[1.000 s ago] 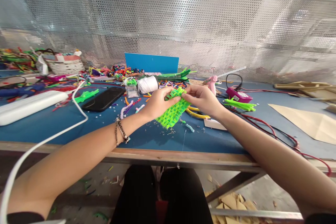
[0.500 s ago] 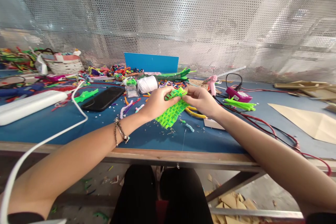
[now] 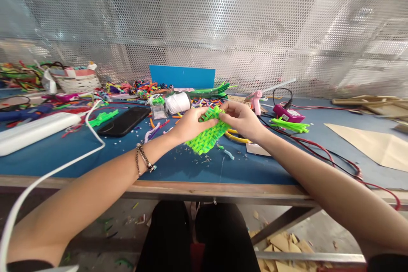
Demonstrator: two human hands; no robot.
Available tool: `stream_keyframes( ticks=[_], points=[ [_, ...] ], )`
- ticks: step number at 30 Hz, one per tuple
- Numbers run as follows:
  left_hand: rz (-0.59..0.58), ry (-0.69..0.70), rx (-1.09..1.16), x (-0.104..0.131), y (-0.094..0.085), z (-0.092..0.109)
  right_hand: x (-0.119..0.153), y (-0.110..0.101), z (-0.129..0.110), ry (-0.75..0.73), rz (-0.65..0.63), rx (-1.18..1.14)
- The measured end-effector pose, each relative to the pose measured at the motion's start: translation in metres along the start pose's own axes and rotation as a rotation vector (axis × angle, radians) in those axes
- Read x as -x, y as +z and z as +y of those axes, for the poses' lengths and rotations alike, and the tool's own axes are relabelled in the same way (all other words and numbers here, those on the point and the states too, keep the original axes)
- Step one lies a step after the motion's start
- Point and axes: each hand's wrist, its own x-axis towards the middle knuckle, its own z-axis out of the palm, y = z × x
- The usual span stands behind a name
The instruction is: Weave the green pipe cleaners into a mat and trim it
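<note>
A bright green woven piece [image 3: 205, 138] hangs between my hands, a little above the blue table [image 3: 178, 168]. My left hand [image 3: 193, 125] pinches its upper left part, thumb on top. On the upper right edge, the fingers of my right hand [image 3: 240, 120] are closed on the same piece, thumb and forefinger together. The two hands nearly touch at the fingertips. Small scraps and a pale blue bit [image 3: 228, 154] lie under and beside the piece. Yellow curved strips [image 3: 237, 137] are next to my right hand.
Left: a black phone [image 3: 124, 122], a white power strip [image 3: 40, 131] and its cable. Behind: a white thread spool [image 3: 177, 103], colourful strips, a blue board [image 3: 182, 77]. Right: a pink glue gun [image 3: 256, 102], purple box [image 3: 288, 114], green strips [image 3: 289, 126], wires and brown paper [image 3: 369, 144].
The camera view has shifted slightly. Both hands keep hold of the green piece, which is tilted slightly differently, its lower end a little further left.
</note>
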Motion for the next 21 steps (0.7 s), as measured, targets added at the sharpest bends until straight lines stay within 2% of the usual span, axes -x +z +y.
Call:
stream_keyframes(
  ticks=[7, 17, 21],
  points=[
    [-0.009, -0.04, -0.054, 0.002, 0.003, -0.002, 0.0, 0.002, 0.003, 0.008, -0.028, 0.001],
    [0.143, -0.114, -0.154, 0.003, 0.004, 0.008, 0.002, 0.006, -0.003, 0.051, 0.211, -0.128],
    [0.208, -0.102, -0.171, 0.003, 0.004, 0.006, 0.002, 0.005, -0.004, 0.04, 0.219, -0.121]
  ],
)
